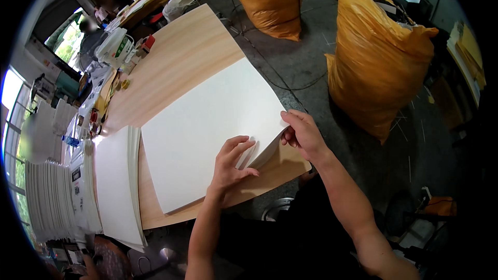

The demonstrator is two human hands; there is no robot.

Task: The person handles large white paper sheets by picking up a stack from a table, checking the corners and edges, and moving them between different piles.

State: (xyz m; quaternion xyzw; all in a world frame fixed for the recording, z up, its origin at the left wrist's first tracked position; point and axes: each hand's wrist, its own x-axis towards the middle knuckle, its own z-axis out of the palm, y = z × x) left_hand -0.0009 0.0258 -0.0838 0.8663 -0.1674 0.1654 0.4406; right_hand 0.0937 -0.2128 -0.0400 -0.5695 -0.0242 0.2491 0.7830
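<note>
A stack of large white paper sheets (207, 119) lies on the wooden table in front of me. My right hand (302, 134) pinches its right corner between thumb and fingers, the thumb on top, and the near edge there bows up a little. Over the near edge is my left hand (231, 165), its thumb and fingers spread apart, holding nothing that I can see. Pale strip-like shapes (247, 154) show beside the left fingers; I cannot tell whether they are curled paper or something else.
The wooden table (176, 46) runs away to the far left. Another white sheet stack (115, 181) sits at left, beside thick piled sheets (49, 202). Orange sacks (381, 62) stand on the floor at right. A white tub (113, 49) and several small items line the table's left side. Other people sit farther back.
</note>
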